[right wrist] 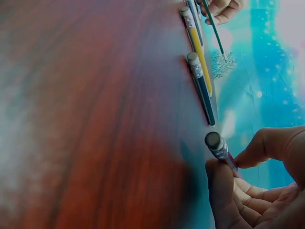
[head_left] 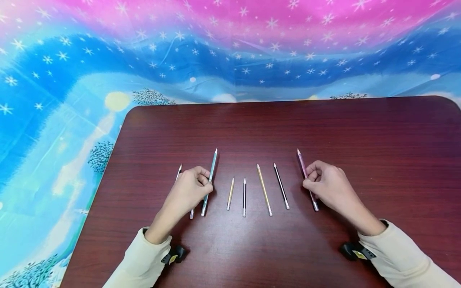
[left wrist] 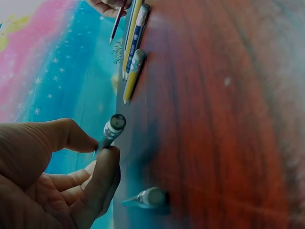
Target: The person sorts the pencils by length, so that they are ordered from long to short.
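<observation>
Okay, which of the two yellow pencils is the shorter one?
The short yellow pencil, right next to the teal pencil pinched by the left hand. The longer yellow pencil lies closer to the right hand.

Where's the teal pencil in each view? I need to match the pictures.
Head: teal pencil left of centre, pinched by the left hand.
Left wrist: teal pencil left of centre, eraser end toward the camera.
Right wrist: teal pencil at the top, right of centre.
Shared landmark: the left hand holding it.
</observation>
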{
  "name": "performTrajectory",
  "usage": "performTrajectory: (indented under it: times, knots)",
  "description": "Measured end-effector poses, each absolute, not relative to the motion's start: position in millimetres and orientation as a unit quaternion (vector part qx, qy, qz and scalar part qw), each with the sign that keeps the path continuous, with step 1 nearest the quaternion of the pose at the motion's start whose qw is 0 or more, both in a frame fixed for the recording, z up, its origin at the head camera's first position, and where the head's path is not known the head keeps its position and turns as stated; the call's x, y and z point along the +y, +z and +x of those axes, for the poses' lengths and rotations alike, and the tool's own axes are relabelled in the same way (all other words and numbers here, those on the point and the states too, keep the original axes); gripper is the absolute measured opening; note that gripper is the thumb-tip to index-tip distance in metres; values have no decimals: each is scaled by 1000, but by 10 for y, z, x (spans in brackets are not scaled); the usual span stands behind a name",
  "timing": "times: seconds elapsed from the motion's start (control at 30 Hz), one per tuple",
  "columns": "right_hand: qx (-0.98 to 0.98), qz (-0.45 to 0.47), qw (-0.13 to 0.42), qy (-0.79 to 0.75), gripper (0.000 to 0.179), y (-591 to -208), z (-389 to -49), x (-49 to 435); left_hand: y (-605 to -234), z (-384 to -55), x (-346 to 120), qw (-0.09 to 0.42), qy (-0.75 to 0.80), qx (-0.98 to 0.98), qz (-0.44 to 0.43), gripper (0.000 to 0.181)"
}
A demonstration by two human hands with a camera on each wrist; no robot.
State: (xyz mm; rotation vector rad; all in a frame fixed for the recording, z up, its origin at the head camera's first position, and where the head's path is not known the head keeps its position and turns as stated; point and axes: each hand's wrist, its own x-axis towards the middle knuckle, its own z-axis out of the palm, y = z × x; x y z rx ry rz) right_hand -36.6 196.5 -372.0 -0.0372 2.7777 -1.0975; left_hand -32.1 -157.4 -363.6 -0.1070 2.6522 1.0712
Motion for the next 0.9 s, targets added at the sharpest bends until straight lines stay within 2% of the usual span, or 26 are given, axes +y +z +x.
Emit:
performTrajectory:
  times: [0.2, 0.43, 0.9]
  knots:
    - [915, -17, 96, -391, 17, -3679, -427, 1900, -3634, -413, -1657, 164, 432, 885, -51, 28]
    - [899, -31, 117, -422, 23, -3607, -533, 1785, -3588, -592, -1784, 175, 489, 852, -68, 26]
    - [877, -35, 149, -456, 29, -3491, -742, 1610, -3488, -1192, -1994, 177, 539, 818, -97, 37]
